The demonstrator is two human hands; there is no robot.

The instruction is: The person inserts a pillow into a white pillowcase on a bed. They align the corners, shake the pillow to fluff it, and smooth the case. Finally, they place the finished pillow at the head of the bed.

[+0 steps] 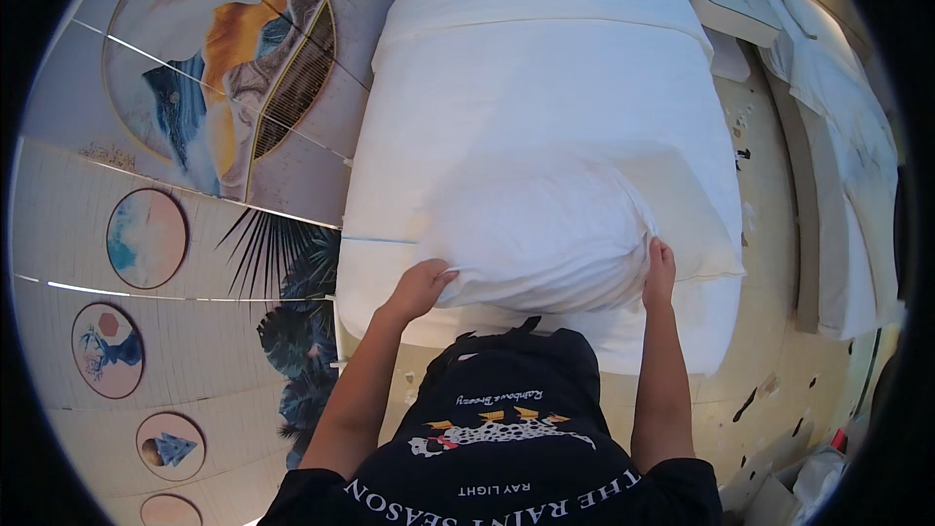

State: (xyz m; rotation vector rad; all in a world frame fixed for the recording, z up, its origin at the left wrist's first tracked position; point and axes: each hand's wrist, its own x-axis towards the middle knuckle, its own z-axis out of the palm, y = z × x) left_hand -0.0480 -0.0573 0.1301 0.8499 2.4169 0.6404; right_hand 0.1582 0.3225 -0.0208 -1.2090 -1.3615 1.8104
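Observation:
A plump white pillow in a loose, wrinkled pillowcase (541, 224) is in front of me over the near end of the bed. My left hand (423, 286) is closed on the fabric at its near left corner. On the opposite side, my right hand (659, 268) grips the pillowcase edge, fingers wrapped round the gathered cloth. Behind and to the right of it lies a flatter cream pillow (687, 214), partly covered by the white one. Both rest on or over the bed (545, 78), made up with a smooth white cover folded back at the far end.
At the far right a bedside table (726, 2) holds small items. A second bed with rumpled white bedding (838, 127) stands along the right. Decorated wall panels (195, 234) run down the left. A bin-like container with white plastic (813, 477) sits at the lower right.

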